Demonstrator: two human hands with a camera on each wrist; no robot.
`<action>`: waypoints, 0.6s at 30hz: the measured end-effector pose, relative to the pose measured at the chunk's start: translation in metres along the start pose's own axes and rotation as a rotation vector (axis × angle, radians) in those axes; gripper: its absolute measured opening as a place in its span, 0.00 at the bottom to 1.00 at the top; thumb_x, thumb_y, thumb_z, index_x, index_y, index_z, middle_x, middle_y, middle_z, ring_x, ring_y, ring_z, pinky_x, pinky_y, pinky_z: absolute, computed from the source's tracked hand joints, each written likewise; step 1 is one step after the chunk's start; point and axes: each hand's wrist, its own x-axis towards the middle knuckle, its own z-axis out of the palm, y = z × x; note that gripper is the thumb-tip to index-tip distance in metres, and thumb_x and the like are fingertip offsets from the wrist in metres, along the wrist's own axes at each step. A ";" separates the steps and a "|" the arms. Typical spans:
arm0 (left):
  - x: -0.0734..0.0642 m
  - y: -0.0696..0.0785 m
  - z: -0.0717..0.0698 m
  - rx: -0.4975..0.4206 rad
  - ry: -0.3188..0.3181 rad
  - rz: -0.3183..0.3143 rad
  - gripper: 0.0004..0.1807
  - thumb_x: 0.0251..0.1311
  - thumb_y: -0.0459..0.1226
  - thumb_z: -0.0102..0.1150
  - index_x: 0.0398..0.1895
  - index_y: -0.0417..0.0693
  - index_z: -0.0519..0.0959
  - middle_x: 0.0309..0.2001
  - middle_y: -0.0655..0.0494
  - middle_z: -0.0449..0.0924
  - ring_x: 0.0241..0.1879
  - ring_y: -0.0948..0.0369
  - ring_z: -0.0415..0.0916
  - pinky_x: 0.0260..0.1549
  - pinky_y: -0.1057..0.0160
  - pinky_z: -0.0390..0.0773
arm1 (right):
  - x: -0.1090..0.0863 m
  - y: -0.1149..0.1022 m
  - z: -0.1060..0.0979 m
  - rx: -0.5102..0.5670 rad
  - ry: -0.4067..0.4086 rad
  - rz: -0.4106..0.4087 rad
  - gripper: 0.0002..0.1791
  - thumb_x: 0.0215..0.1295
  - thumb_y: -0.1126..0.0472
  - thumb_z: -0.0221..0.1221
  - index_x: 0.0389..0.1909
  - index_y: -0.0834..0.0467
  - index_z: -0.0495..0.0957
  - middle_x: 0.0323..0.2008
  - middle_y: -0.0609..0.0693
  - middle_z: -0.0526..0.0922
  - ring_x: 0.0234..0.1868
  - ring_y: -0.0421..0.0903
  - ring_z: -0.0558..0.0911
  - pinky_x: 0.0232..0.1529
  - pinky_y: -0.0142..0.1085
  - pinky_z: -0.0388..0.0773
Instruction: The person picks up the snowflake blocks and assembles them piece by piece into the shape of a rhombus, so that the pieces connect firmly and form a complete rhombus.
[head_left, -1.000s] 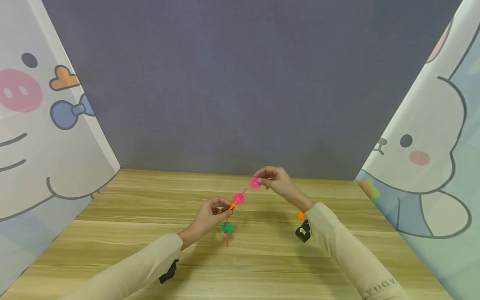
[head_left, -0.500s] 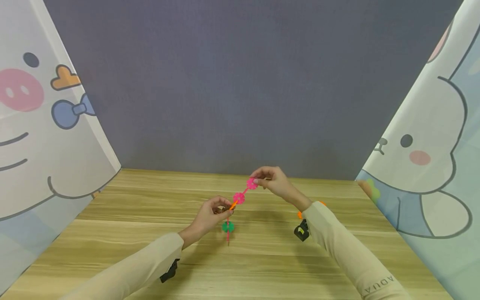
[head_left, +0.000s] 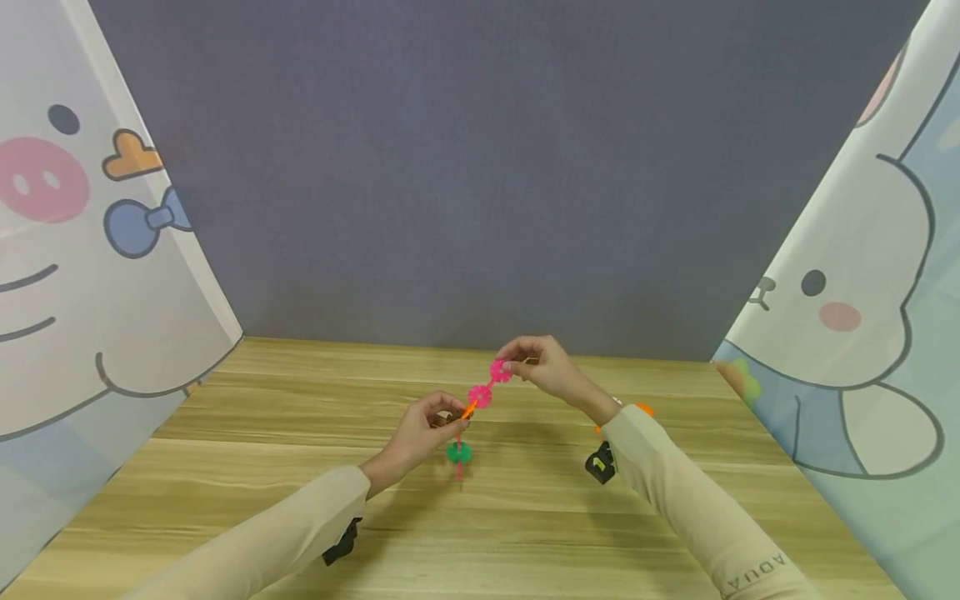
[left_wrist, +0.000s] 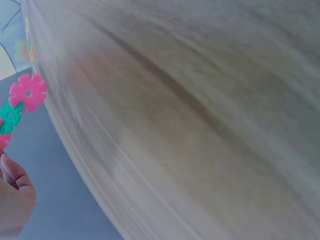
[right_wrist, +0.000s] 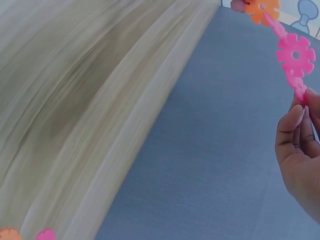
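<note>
Head view shows a chain of notched, flower-shaped plastic discs (head_left: pixel 480 397) stretched on a slant between two hands above the table, its lower end hanging below the left one. The left hand (head_left: pixel 430 423) pinches an orange flower-shaped plastic disc (head_left: pixel 469 410) partway along. The right hand (head_left: pixel 551 367) pinches a bright pink flower-shaped disc (head_left: pixel 500 372) at the upper end, joined through a thin pink link seen edge-on (head_left: pixel 491 383).

How deeply the notches sit there cannot be told; if that joint is shallow, a pull from the right hand could part it. Pushing at an angle, rather than along the notch, might twist the link or buckle the chain at the orange disc, the only place the left hand steadies it. Below, a green flower-shaped disc (head_left: pixel 459 452) and another pink disc, edge-on (head_left: pixel 459 472), hang with no hand under them, so a jerk could swing them or shake a loose joint free.

Farther out, an orange piece (head_left: pixel 645 409) lies partly hidden beside the cream right sleeve (head_left: pixel 667 475); a dropping forearm could brush it along the wood-grain table (head_left: pixel 525 517).
</note>
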 end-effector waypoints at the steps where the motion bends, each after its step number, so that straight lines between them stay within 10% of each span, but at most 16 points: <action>1: 0.000 0.000 0.000 0.003 0.001 0.001 0.10 0.55 0.36 0.61 0.39 0.45 0.75 0.43 0.49 0.81 0.32 0.59 0.71 0.34 0.64 0.74 | 0.000 0.001 0.000 -0.003 0.003 -0.003 0.08 0.60 0.69 0.57 0.39 0.66 0.79 0.36 0.64 0.81 0.33 0.48 0.78 0.30 0.34 0.77; 13: 0.000 0.001 0.000 0.000 0.005 0.012 0.10 0.55 0.35 0.61 0.40 0.44 0.75 0.44 0.44 0.80 0.31 0.60 0.71 0.31 0.67 0.75 | -0.008 -0.028 -0.002 -0.008 0.083 -0.012 0.09 0.61 0.73 0.53 0.40 0.71 0.77 0.35 0.67 0.81 0.28 0.38 0.77 0.28 0.28 0.74; 18: 0.000 0.001 -0.001 0.015 0.019 0.016 0.09 0.55 0.35 0.61 0.39 0.46 0.76 0.42 0.48 0.81 0.31 0.59 0.73 0.30 0.65 0.76 | -0.011 -0.036 -0.003 0.004 0.048 -0.030 0.08 0.60 0.74 0.53 0.40 0.72 0.77 0.36 0.67 0.80 0.32 0.51 0.80 0.30 0.29 0.75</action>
